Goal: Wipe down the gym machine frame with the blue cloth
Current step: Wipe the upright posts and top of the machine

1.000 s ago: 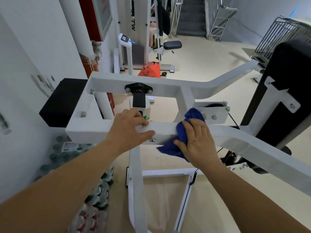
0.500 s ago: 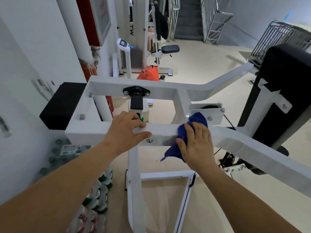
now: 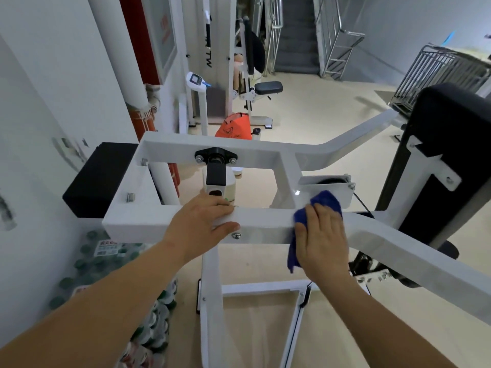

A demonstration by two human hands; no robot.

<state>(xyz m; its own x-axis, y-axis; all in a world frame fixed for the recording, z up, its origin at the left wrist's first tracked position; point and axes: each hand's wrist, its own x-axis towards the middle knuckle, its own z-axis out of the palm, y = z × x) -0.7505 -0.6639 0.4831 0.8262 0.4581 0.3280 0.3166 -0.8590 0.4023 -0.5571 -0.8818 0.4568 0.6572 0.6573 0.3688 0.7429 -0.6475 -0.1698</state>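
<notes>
Right hand point(image 3: 322, 235) lies flat, fingers nearly straight, pressing the blue cloth point(image 3: 327, 201) onto the near crossbar point(image 3: 265, 221) of the white machine frame, just before the bar bends away to the right. The cloth is bunched beyond the fingertips, and a loose tail hangs down the bar's front face.

Left hand point(image 3: 202, 221) braces the same bar, fingers over the top, thumb on the front.

Risks, as judged:
- On a leftward stroke the tail could snag the bolt head point(image 3: 236, 236) under the left thumb.
- The bunched end sits beside the pulley bracket point(image 3: 324, 185) and cable point(image 3: 359, 200) and may catch there.
- The flat palm has no real grip, so the cloth may slip and drop to the floor.
</notes>
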